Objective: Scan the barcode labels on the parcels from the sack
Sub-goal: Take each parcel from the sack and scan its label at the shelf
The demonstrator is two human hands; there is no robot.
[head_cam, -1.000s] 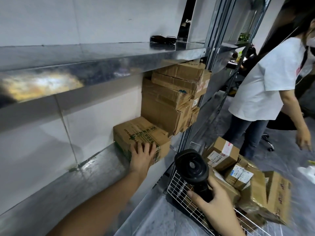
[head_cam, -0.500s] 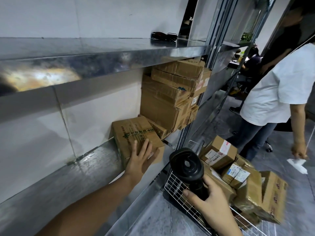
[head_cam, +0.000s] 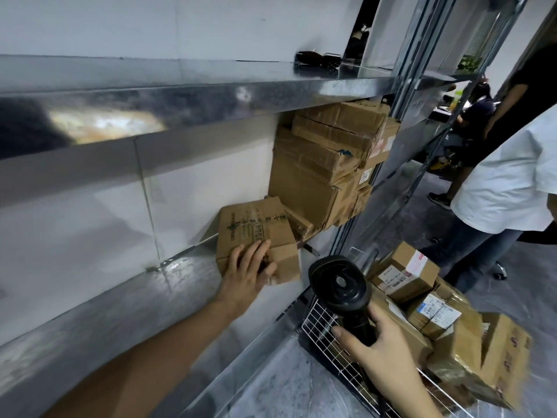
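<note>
A brown cardboard parcel [head_cam: 256, 230] with green print stands tilted on the metal shelf [head_cam: 126, 300], leaning toward a stack of boxes [head_cam: 325, 167] on its right. My left hand [head_cam: 247, 273] lies flat against the parcel's near face, fingers straight. My right hand [head_cam: 373, 354] grips the handle of a black barcode scanner [head_cam: 337, 285], held over the corner of a white wire cart [head_cam: 319, 321]. Several labelled parcels [head_cam: 404, 273] are piled in the cart. No sack is visible.
An upper metal shelf [head_cam: 211, 95] overhangs the parcel, with dark sunglasses [head_cam: 316, 60] on it. A person in a white shirt [head_cam: 506, 188] stands at the right on the grey floor [head_cam: 416, 212]; other people are behind.
The parcel has been tipped up from lying flat and pushed back against the stack of boxes. My left hand slid to its near face. The scanner stayed in my right hand.
</note>
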